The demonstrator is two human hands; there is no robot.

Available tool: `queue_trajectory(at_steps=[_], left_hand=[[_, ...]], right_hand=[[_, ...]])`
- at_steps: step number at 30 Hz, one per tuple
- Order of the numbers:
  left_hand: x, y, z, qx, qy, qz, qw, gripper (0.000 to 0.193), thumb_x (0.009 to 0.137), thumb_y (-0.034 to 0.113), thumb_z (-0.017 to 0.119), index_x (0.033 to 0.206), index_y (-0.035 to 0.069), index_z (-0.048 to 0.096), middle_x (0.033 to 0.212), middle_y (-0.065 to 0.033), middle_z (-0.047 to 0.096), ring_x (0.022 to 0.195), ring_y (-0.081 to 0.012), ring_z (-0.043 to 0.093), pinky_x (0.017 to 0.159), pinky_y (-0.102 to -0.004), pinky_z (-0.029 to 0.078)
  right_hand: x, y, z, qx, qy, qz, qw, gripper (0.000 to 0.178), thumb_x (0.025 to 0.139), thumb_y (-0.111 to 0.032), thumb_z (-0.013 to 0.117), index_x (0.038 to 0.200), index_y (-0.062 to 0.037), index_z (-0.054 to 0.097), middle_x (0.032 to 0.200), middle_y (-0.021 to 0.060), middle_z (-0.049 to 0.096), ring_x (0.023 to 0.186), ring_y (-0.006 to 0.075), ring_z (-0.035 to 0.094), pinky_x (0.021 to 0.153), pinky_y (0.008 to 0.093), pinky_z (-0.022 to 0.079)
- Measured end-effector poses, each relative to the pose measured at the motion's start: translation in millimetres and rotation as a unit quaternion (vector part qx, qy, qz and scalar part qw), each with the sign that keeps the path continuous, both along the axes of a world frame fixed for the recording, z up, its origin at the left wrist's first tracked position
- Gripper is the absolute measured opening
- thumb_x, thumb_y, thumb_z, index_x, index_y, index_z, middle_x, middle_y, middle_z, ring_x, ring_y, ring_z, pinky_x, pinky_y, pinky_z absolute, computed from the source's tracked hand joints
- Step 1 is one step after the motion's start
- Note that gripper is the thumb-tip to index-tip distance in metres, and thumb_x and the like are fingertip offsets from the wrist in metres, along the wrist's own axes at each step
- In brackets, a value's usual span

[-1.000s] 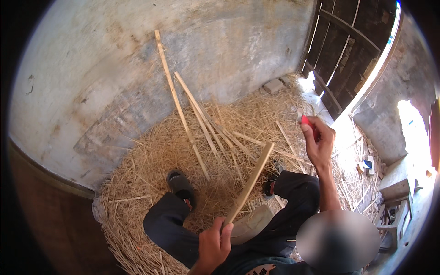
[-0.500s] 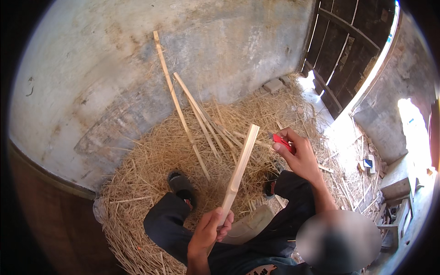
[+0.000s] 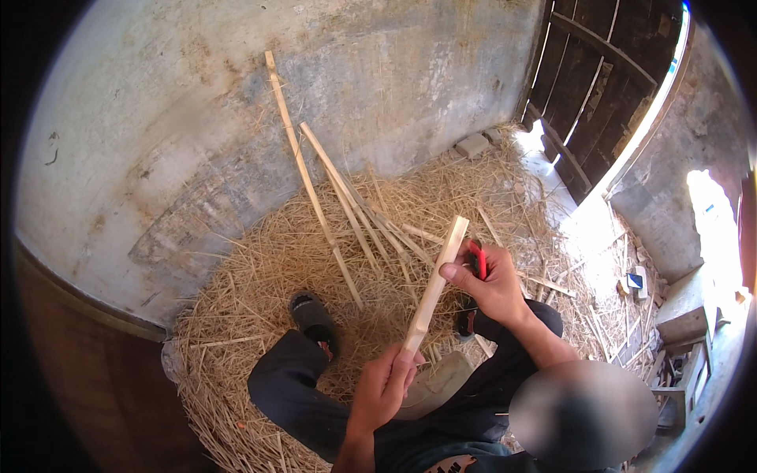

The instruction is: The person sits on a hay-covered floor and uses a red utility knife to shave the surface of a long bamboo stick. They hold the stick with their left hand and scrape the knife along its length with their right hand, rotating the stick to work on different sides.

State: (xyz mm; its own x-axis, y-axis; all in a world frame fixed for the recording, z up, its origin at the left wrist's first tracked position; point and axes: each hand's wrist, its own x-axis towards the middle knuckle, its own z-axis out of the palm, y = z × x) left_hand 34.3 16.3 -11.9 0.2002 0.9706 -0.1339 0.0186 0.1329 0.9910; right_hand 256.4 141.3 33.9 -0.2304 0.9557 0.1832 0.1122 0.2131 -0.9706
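My left hand [image 3: 380, 392] is wrapped round the lower part of a split bamboo strip [image 3: 434, 298], which slants up and to the right above my lap. Closed round a red-handled utility knife [image 3: 480, 260], my right hand [image 3: 498, 290] is beside the strip's upper end. Its thumb presses against the face of the bamboo. The knife's blade is hidden behind the fingers and strip.
Several long bamboo strips [image 3: 311, 193] lie on shavings and lean toward the stained wall [image 3: 181, 118]. Shavings [image 3: 236, 307] cover the floor round my shoes [image 3: 314, 317]. A pale curved object [image 3: 435, 386] sits between my legs. A plank door [image 3: 591, 87] and a bench [image 3: 682, 370] are at right.
My right hand has moved left and down with the knife, and its thumb now touches the bamboo strip. My left hand and the strip have shifted a little to the right.
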Motion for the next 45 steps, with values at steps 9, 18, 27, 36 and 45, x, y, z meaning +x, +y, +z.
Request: queue_trajectory(at_steps=[9,18,27,36,45], left_hand=[[-4.8,0.8,16.6,-0.110,-0.118,0.050,0.986,0.043,0.119,0.035,0.043,0.093,0.005,0.061,0.064,0.0055,0.042,0.055,-0.0032,0.036,0.050,-0.0240,0.030],[-7.5,-4.8,1.8,-0.021,-0.031,0.031,0.999,0.043,0.119,0.035,0.042,0.098,0.002,0.061,0.064,0.0007,0.049,0.053,-0.0084,0.043,0.050,-0.0292,0.031],[4.6,-6.1,18.5,0.071,0.156,0.067,0.983,0.036,0.116,0.029,0.049,0.108,-0.003,0.064,0.066,-0.0204,0.054,0.055,-0.0371,0.058,0.055,-0.0450,0.043],[2.1,-19.2,6.9,0.058,0.173,0.049,0.982,0.048,0.117,0.030,0.045,0.083,-0.002,0.054,0.062,-0.0075,0.046,0.057,-0.0164,0.040,0.055,-0.0407,0.035],[-9.1,-17.1,-10.9,0.002,0.058,0.015,0.998,0.053,0.120,0.035,0.037,0.079,0.001,0.047,0.064,-0.0015,0.041,0.060,-0.0114,0.038,0.057,-0.0351,0.031]], right_hand=[[10.8,-6.4,-17.4,0.323,-0.137,0.045,0.935,0.027,0.092,-0.029,0.084,0.109,-0.0096,0.076,0.089,0.0053,0.072,0.072,0.0262,0.071,0.063,0.0363,0.057],[-4.4,-19.4,-13.8,0.414,-0.208,0.035,0.886,0.034,0.081,-0.034,0.090,0.105,-0.0127,0.078,0.071,-0.0008,0.058,0.054,0.0183,0.061,0.049,0.0333,0.048],[-8.0,-24.8,-4.6,0.406,-0.230,0.030,0.884,0.033,0.083,-0.033,0.090,0.105,-0.0113,0.079,0.069,0.0001,0.059,0.053,0.0195,0.062,0.048,0.0340,0.049],[20.9,14.4,16.1,0.405,-0.247,-0.108,0.874,0.020,0.094,-0.022,0.082,0.110,-0.0085,0.082,0.085,0.0062,0.079,0.062,0.0157,0.072,0.053,0.0295,0.055],[18.3,-1.7,15.7,0.341,-0.202,-0.083,0.914,0.016,0.093,-0.016,0.083,0.105,-0.0063,0.081,0.091,0.0103,0.080,0.068,0.0217,0.076,0.059,0.0344,0.060]])
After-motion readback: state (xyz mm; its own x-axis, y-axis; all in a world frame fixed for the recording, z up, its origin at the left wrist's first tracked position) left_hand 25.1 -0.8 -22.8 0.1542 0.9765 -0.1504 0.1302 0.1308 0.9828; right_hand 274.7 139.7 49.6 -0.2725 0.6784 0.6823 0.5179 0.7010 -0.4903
